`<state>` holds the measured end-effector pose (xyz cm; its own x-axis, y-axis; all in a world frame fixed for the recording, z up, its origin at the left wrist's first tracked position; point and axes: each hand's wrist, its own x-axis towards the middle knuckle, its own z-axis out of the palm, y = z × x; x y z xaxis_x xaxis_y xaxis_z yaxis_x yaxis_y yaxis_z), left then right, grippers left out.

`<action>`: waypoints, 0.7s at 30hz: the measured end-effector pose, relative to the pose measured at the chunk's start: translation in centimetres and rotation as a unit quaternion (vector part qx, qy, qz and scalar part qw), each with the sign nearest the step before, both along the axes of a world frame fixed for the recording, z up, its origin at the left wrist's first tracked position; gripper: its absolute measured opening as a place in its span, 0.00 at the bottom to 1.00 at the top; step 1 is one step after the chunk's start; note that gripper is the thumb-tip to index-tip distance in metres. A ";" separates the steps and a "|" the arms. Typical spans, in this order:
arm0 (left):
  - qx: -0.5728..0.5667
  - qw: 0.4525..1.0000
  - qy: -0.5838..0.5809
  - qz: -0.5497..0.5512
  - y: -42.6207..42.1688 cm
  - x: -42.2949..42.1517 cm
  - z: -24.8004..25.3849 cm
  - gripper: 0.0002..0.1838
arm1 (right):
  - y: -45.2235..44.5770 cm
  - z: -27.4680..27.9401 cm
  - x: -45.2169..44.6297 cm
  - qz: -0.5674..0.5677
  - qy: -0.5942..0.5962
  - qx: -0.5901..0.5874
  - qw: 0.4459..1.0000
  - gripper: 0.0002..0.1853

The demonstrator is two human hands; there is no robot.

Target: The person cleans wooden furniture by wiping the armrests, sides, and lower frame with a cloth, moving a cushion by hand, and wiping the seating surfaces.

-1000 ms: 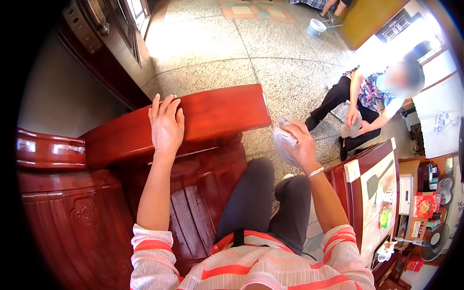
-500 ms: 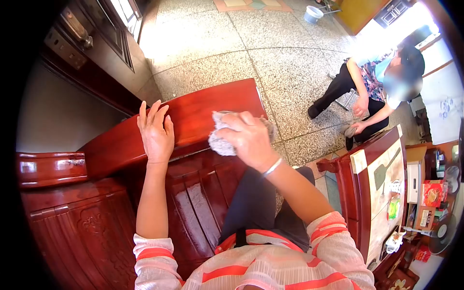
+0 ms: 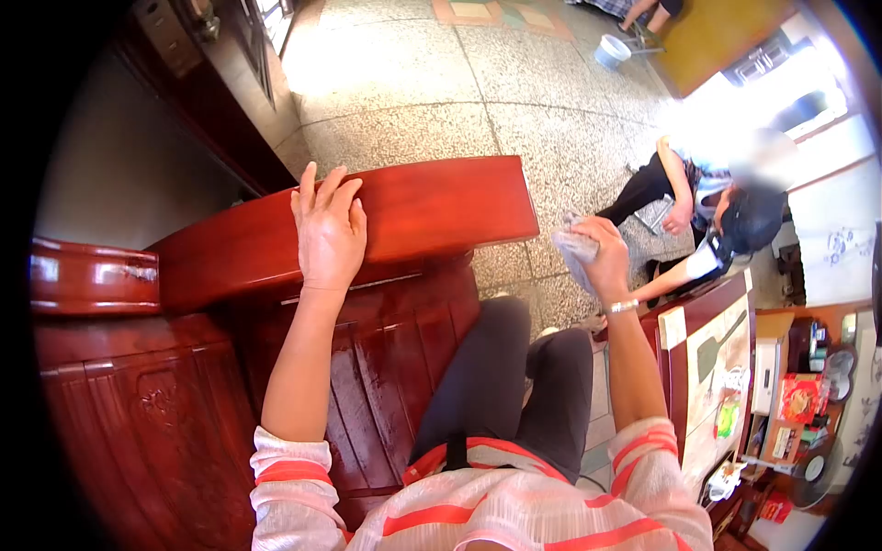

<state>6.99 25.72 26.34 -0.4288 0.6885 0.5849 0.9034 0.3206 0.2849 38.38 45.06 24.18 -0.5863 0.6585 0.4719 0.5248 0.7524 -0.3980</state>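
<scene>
My left hand point(image 3: 331, 241) rests with fingers apart on the polished reddish-brown wooden armrest point(image 3: 432, 204) of a bench. Off the armrest's right end, my right hand point(image 3: 608, 264) is closed around a crumpled greyish-white cloth point(image 3: 576, 248), holding it in the air above the floor. Part of the cloth is hidden inside my fingers. Below the armrest lies the slatted wooden seat point(image 3: 367, 413), where my legs in dark trousers rest at the right side.
Another person point(image 3: 717, 202) sits on a low stool at the right, bent forward. A wooden table with a pale tiled top point(image 3: 707, 367) stands close to my right arm. A light blue bucket point(image 3: 612, 52) is on the speckled floor point(image 3: 395, 83) farther back.
My right hand has lifted the cloth off the armrest and carried it right, past the armrest's end. My left hand stays on the armrest. The seated person has bent lower.
</scene>
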 end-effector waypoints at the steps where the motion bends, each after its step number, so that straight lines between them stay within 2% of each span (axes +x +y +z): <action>1: 0.001 1.000 0.000 0.009 -0.1 0.0 0.0 0.12 | -1.3 1.8 -1.5 0.027 0.018 0.007 0.999 0.14; 3: -0.004 1.000 0.004 0.009 0.0 0.2 0.0 0.12 | -5.2 4.7 -5.0 0.062 0.057 0.016 0.996 0.13; 5: -0.008 1.000 0.004 0.011 0.1 0.1 0.0 0.12 | -7.7 4.6 -8.9 0.118 0.078 -0.006 0.990 0.11; 7: -0.013 1.000 0.008 0.011 0.1 0.2 0.0 0.12 | -10.1 5.2 -12.4 0.148 -0.044 0.085 0.984 0.09; 9: -0.014 1.000 0.015 0.013 0.1 0.3 0.0 0.12 | -11.4 5.5 -14.6 0.166 -0.062 0.081 0.981 0.09; 12: -0.013 1.000 0.020 0.009 0.0 0.2 -0.2 0.11 | -10.9 4.9 -14.0 0.201 -0.039 0.087 0.975 0.09; 17: -0.032 0.999 0.020 0.012 -0.2 0.2 -0.3 0.11 | -6.4 4.1 -8.8 0.145 -0.016 0.098 0.984 0.11; 18: -0.036 0.999 0.022 0.012 -0.2 0.2 -0.3 0.11 | -5.8 4.6 -7.6 0.125 -0.051 0.076 0.988 0.14; 21: -0.037 0.999 0.023 0.012 0.2 0.2 -0.2 0.11 | -3.1 3.0 -4.9 0.084 0.032 -0.044 0.995 0.18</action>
<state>7.23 25.88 26.18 -0.4198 0.7209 0.5515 0.9067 0.3607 0.2186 33.45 41.93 27.22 -0.6628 0.5936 0.4564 0.3654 0.7885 -0.4948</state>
